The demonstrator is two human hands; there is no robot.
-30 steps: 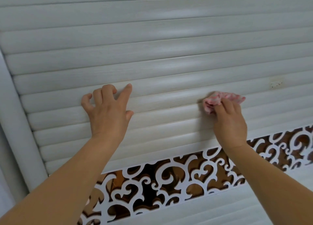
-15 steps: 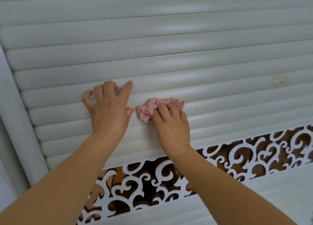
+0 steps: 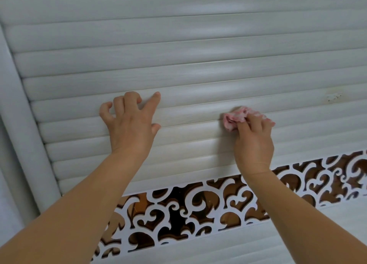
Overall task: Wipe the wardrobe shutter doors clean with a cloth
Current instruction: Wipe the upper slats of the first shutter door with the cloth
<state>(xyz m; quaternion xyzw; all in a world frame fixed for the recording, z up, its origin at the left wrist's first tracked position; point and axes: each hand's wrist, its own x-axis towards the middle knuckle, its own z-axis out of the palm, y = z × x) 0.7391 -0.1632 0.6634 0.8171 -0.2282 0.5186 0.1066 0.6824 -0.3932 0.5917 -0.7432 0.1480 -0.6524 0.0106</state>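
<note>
1. The pink cloth (image 3: 237, 117), bunched, lies pressed on a shutter slat (image 3: 190, 115) right of the frame's centre.
2. The right hand (image 3: 254, 138) pinches it from below, fingers curled round.
3. The slat's long axis runs left-right, so the stroke likely follows it.
4. The left hand (image 3: 131, 124), left of centre, braces on the slats, fingers bent, holding nothing.

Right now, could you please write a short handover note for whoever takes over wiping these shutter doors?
Left hand: braced on the slats of the white shutter door, fingers partly curled, holding nothing.
Right hand: presses the bunched pink cloth onto a slat, level with the left hand.
Done: cannot be judged by sight.
Left: a speckled mark up and right of the cloth, and the scrollwork panel below.
</note>
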